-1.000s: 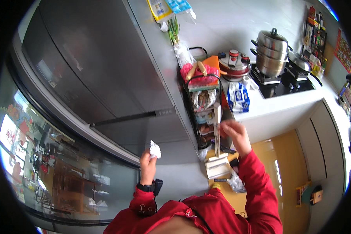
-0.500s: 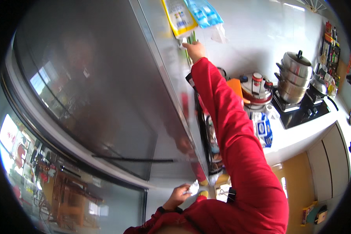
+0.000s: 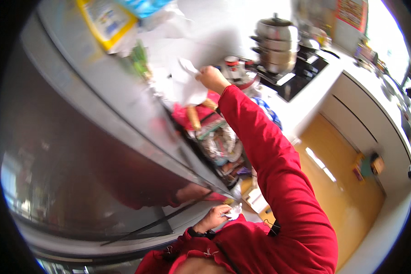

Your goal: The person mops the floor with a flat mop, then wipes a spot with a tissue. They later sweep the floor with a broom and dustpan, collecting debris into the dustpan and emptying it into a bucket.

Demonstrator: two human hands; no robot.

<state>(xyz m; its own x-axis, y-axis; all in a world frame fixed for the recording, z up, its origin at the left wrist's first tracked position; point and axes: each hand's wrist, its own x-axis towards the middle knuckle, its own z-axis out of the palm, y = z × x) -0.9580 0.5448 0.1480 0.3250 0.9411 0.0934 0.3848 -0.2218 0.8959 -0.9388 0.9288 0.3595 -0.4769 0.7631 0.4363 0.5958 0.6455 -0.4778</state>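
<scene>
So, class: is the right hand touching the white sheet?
Touching. The head view shows the right hand pinching the white sheet at its top edge, with no gap between them.

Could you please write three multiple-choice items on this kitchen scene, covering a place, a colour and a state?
1. Where do the stacked steel pots stand?
A. on the black hob
B. on the floor
C. on top of the fridge

2. What colour is the person's sleeve?
A. blue
B. red
C. white

3. What is the right hand doing?
A. hanging empty at the person's side
B. gripping a pot lid
C. raised, holding a white sheet

Key: 1 A, the pots sit on the dark cooktop on the counter. 2 B, the raised arm is clad in red. 3 C, its fingers pinch the white sheet high by the shelves, while the left hand holds a crumpled white wad near the chest.
</scene>
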